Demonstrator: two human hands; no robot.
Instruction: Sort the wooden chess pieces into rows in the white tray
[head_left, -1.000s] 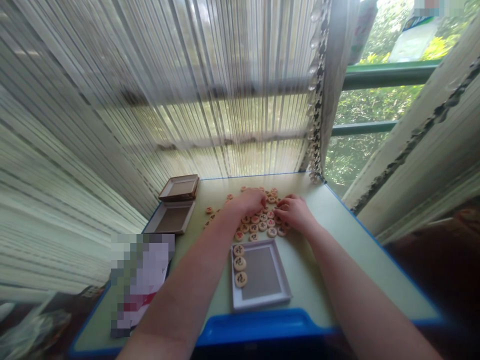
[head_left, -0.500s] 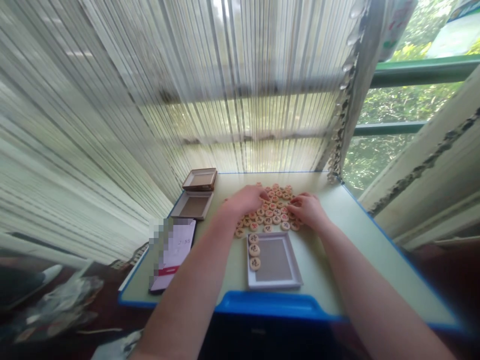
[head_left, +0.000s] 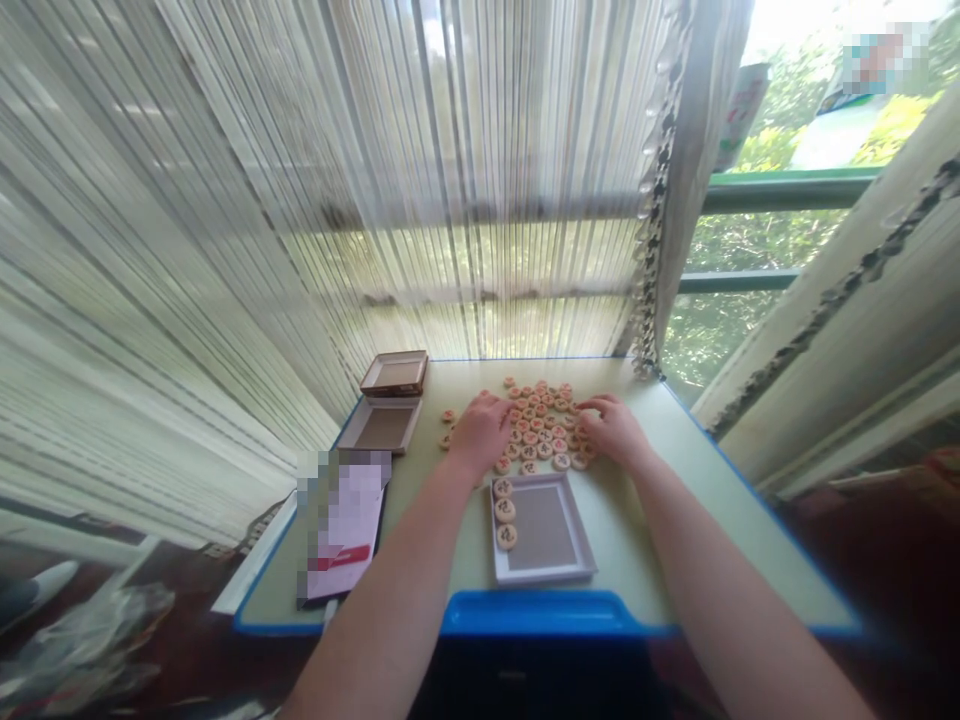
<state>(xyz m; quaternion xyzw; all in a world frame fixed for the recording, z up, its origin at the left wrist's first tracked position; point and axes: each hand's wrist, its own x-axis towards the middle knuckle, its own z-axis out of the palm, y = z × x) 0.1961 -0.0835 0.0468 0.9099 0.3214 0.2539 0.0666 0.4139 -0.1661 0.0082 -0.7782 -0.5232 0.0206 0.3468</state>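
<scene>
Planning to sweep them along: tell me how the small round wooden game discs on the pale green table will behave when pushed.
The small round wooden game discs lie flat, so they would probably slide, not roll, on the smooth pale green table. They look stiff and light. Packed close, one pushed would likely nudge its neighbours.

One camera, worn on the person's head. It faces forward and down across the table (head_left: 720,500), toward the curtain (head_left: 375,200) and the window (head_left: 750,250) behind it. Both forearms enter from the bottom edge, stretched out. The left hand (head_left: 480,432) and right hand (head_left: 616,432) lie close below, just under frame centre. The wide lens bends the curtain lines and the table's edges.
</scene>
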